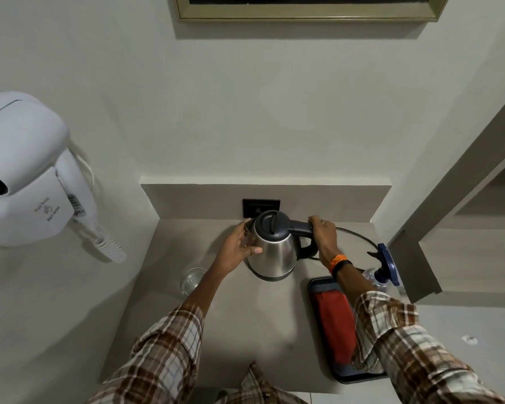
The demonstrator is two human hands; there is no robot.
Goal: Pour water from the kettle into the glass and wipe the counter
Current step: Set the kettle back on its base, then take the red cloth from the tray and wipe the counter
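Note:
A steel kettle [274, 252] with a black lid and handle stands upright at the back of the beige counter [263, 322]. My right hand [324, 234] is closed around its black handle. My left hand [239, 243] rests against the kettle's left side, near the spout, thumb on the steel. A clear glass [191, 279] stands on the counter to the left, partly behind my left forearm. A red cloth [336, 325] lies in a dark tray [315, 287] on the right.
A spray bottle with a blue trigger [384, 266] stands at the right edge, behind the tray. The kettle's black cord [356, 234] loops toward a wall socket [261, 207]. A white wall-mounted hair dryer [27, 176] hangs at the left.

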